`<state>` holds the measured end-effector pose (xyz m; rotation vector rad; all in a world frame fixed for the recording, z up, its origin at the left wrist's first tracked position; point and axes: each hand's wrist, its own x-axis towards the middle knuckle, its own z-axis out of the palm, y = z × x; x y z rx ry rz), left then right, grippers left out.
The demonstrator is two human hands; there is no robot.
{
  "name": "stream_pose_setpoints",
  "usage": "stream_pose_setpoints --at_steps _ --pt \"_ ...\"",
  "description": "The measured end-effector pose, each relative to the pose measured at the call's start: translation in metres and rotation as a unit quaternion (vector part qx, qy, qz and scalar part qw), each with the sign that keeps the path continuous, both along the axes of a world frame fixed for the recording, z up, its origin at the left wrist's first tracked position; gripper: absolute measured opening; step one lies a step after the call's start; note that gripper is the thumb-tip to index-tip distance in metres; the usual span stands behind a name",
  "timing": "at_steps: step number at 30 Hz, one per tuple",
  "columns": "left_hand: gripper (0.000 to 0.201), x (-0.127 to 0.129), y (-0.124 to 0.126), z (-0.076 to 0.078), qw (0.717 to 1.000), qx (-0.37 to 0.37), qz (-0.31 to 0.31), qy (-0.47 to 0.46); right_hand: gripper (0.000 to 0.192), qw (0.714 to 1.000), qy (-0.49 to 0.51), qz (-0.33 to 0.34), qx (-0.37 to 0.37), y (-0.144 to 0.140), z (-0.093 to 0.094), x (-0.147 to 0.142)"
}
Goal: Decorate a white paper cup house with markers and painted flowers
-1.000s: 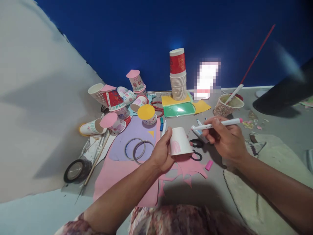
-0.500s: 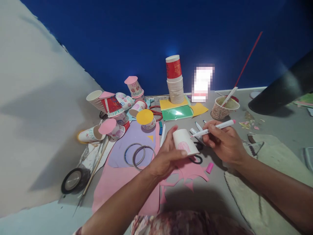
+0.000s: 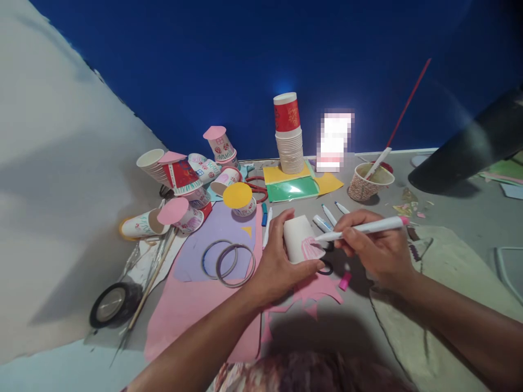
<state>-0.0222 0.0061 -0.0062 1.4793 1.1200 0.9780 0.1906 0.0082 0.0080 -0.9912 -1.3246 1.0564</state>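
My left hand point(image 3: 281, 258) is wrapped round a white paper cup point(image 3: 297, 234), tilted on its side, with a rounded pink striped drawing on its wall. In my right hand point(image 3: 371, 245) is a white felt-tip marker point(image 3: 359, 227) with a pink end, its tip at the edge of the pink drawing. Whether the tip touches the cup I cannot tell for sure. Below the cup lie a loose pink marker cap point(image 3: 345, 281) and pink paper scraps point(image 3: 318, 288). The black handles point(image 3: 327, 267) of a tool show partly behind the cup.
Decorated paper cups point(image 3: 183, 215) crowd the left. A tall cup stack point(image 3: 291, 152) stands at the back on coloured paper. Tape rings point(image 3: 236, 265) lie on purple and pink sheets. A patterned cup point(image 3: 365, 188) holds a brush, and a cloth point(image 3: 445, 283) lies at right.
My left hand has turned the cup so the pink drawing faces further right. The marker tip has moved down from near the cup's upper side to the drawing's edge.
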Motion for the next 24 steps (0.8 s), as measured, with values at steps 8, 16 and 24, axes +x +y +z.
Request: stream_pose_setpoints --at_steps 8,16,24 --pt "0.103 0.0011 0.0009 -0.0008 1.0 0.004 0.007 0.027 0.008 0.973 -0.136 0.029 0.182 -0.0042 0.0028 -0.0019" --pt "0.102 0.0012 0.0019 -0.0024 0.998 0.028 0.006 0.049 0.01 0.966 -0.162 0.033 0.197 -0.0034 0.0018 -0.0026" --pt "0.1 0.0021 0.0002 -0.0005 0.999 0.03 0.006 0.044 0.009 0.965 -0.176 0.033 0.194 -0.0037 0.0008 -0.0014"
